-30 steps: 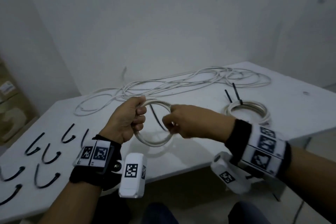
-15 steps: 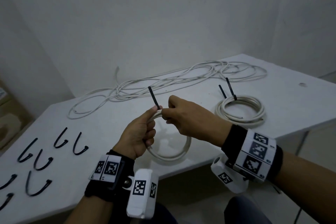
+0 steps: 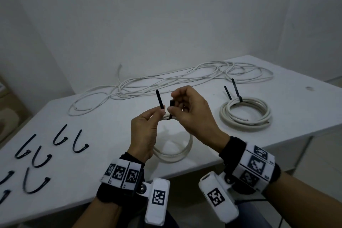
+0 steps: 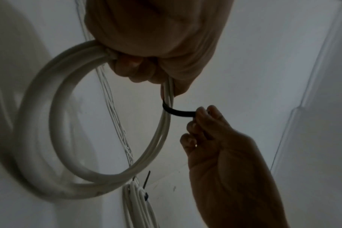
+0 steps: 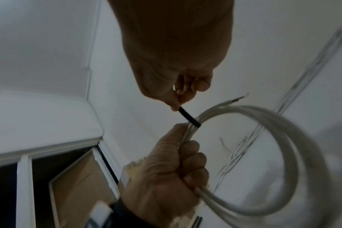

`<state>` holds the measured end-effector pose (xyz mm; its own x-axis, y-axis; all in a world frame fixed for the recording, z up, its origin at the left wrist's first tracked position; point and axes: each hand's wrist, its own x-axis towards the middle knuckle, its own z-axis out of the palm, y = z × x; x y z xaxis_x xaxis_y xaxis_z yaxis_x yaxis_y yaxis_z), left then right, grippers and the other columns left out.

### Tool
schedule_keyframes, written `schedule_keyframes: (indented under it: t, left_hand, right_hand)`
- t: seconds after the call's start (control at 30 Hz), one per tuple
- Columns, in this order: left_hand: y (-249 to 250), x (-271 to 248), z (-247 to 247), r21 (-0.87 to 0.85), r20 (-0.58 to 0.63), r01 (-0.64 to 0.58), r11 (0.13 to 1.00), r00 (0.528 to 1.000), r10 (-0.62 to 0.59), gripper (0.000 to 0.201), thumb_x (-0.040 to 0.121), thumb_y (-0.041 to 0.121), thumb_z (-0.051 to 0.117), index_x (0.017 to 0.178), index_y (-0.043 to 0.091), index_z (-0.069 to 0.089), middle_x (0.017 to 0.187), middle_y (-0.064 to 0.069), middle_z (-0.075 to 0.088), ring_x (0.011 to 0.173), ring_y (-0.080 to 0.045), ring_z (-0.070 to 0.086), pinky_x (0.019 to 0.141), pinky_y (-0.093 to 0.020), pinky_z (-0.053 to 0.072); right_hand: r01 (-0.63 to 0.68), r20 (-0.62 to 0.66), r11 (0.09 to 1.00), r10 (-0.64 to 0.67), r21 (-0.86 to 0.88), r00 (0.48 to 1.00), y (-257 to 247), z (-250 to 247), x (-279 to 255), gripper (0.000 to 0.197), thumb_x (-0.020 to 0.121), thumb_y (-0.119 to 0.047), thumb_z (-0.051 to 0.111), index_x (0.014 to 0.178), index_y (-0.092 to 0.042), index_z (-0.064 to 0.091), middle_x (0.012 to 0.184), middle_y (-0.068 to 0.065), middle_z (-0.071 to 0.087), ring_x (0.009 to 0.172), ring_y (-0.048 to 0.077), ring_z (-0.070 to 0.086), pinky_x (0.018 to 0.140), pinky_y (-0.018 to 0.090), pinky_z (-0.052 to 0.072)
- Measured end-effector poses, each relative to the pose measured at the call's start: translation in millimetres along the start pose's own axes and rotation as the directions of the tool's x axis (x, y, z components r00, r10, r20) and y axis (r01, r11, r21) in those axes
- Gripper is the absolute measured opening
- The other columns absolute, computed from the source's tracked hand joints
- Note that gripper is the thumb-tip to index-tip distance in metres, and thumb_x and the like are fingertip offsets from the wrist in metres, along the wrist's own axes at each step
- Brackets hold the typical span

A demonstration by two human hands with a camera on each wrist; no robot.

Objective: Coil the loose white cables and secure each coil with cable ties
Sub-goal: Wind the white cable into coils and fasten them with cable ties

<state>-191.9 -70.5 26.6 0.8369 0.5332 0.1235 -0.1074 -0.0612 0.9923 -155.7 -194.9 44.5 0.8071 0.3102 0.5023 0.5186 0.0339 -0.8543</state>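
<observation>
Above the white table (image 3: 111, 129) my left hand (image 3: 160, 112) grips the top of a small white cable coil (image 3: 178, 155), which hangs down toward me. A black cable tie (image 3: 159, 99) wraps under the coil's strands beside the left thumb, with one end standing upright. My right hand (image 3: 172, 106) pinches the tie's other end just right of the coil's top. The left wrist view shows the tie (image 4: 178, 111) curving from the coil (image 4: 39, 123) to the right hand's fingertips (image 4: 200, 111). In the right wrist view the tie (image 5: 187, 117) runs from the right hand (image 5: 178, 106) down to the coil (image 5: 293, 146).
A finished coil (image 3: 246, 114) with two black tie tails lies at the right. Loose white cables (image 3: 166, 81) sprawl along the table's far edge by the wall. Several spare black ties (image 3: 77, 142) lie at the left. A cardboard box (image 3: 7, 109) stands beyond the table's left side.
The tie, which hung inside the coil, now stands up at the coil's top. My right hand has brought its other end under the strands and pinches it. Both hands rose slightly.
</observation>
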Motion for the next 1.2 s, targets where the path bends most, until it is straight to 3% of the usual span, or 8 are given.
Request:
schedule_keyframes:
  t: [0.1, 0.2, 0.37, 0.47, 0.63, 0.77, 1.03, 1.2]
  left_hand:
    - [-2, 2, -5, -0.009, -0.035, -0.034, 0.999, 0.999, 0.034, 0.012, 0.087, 0.013, 0.067, 0.095, 0.015, 0.075, 0.052, 0.009, 0.058, 0.039, 0.0, 0.047, 0.057, -0.025, 0.038]
    - [-5, 2, -9, 0.003, -0.052, -0.046, 0.999, 0.998, 0.046, 0.013, 0.086, 0.014, 0.068, 0.096, 0.014, 0.075, 0.059, 0.006, 0.06, 0.043, -0.001, 0.046, 0.065, -0.042, 0.042]
    - [-7, -2, -8, 0.041, -0.056, -0.233, 0.972, 0.97, 0.235, 0.012, 0.085, 0.009, 0.068, 0.094, 0.009, 0.076, 0.081, -0.001, 0.074, 0.074, -0.01, 0.068, 0.075, -0.021, 0.049]
    - [-10, -4, -8, 0.108, -0.041, -0.32, 0.941, 0.944, 0.326, 0.011, 0.087, 0.009, 0.067, 0.094, 0.009, 0.075, 0.082, 0.002, 0.075, 0.079, -0.008, 0.07, 0.074, -0.017, 0.052]
    - [-12, -6, -6, 0.237, -0.03, -0.399, 0.886, 0.908, 0.417, 0.012, 0.086, 0.016, 0.068, 0.088, 0.027, 0.073, 0.078, 0.011, 0.074, 0.078, -0.006, 0.07, 0.078, -0.034, 0.057]
    - [-9, -9, -5, 0.317, -0.021, -0.433, 0.844, 0.886, 0.463, 0.013, 0.081, 0.033, 0.061, 0.081, 0.044, 0.067, 0.074, 0.019, 0.072, 0.077, -0.004, 0.069, 0.076, -0.036, 0.056]
    - [-10, -9, -1, 0.459, 0.007, -0.499, 0.735, 0.829, 0.559, 0.012, 0.086, 0.018, 0.068, 0.091, 0.025, 0.076, 0.072, 0.026, 0.065, 0.073, 0.001, 0.066, 0.07, -0.026, 0.055]
    - [-8, -8, -1, 0.51, 0.029, -0.534, 0.675, 0.795, 0.606, 0.011, 0.086, 0.02, 0.067, 0.091, 0.025, 0.077, 0.074, 0.02, 0.068, 0.074, -0.002, 0.065, 0.067, -0.02, 0.051]
  right_hand:
    - [0.022, 0.058, 0.997, -0.027, 0.07, 0.998, -6, 3, -2, 0.036, 0.079, 0.001, 0.07, 0.092, -0.027, 0.051, 0.077, -0.002, 0.059, 0.068, 0.008, 0.055, 0.066, 0.02, 0.05]
    - [-0.01, 0.056, 0.988, 0.002, 0.151, 0.998, -6, 3, -2, 0.034, 0.077, 0.002, 0.072, 0.092, -0.022, 0.052, 0.078, 0.002, 0.06, 0.07, 0.013, 0.057, 0.071, 0.029, 0.054]
    - [-0.019, 0.001, 0.973, 0.019, 0.23, 1.0, -5, 0, 5, 0.025, 0.077, 0.007, 0.07, 0.085, -0.015, 0.06, 0.074, -0.001, 0.063, 0.069, 0.009, 0.06, 0.07, 0.022, 0.052]
    - [0.003, -0.012, 0.987, -0.001, 0.163, 1.0, -1, -1, 6, 0.025, 0.078, 0.003, 0.07, 0.085, -0.02, 0.064, 0.074, -0.002, 0.064, 0.072, 0.012, 0.062, 0.074, 0.028, 0.055]
    - [0.0, -0.046, 0.996, 0.004, 0.094, 0.999, 7, -3, 6, 0.022, 0.08, 0.0, 0.068, 0.09, -0.021, 0.068, 0.075, 0.0, 0.064, 0.071, 0.014, 0.06, 0.072, 0.031, 0.053]
    - [-0.007, -0.066, 0.996, 0.012, 0.087, 0.998, 8, -7, 5, 0.023, 0.08, -0.001, 0.069, 0.089, -0.022, 0.068, 0.075, 0.002, 0.065, 0.071, 0.014, 0.06, 0.072, 0.033, 0.053]
    - [-0.045, -0.03, 0.996, 0.047, 0.073, 0.998, 9, -18, 5, 0.022, 0.079, -0.001, 0.069, 0.086, -0.022, 0.069, 0.07, -0.002, 0.064, 0.066, 0.013, 0.059, 0.066, 0.027, 0.049]
    - [-0.093, 0.013, 0.994, 0.092, 0.062, 0.996, 5, -28, 7, 0.017, 0.079, 0.0, 0.07, 0.088, -0.014, 0.07, 0.074, 0.008, 0.067, 0.069, 0.02, 0.059, 0.068, 0.036, 0.049]
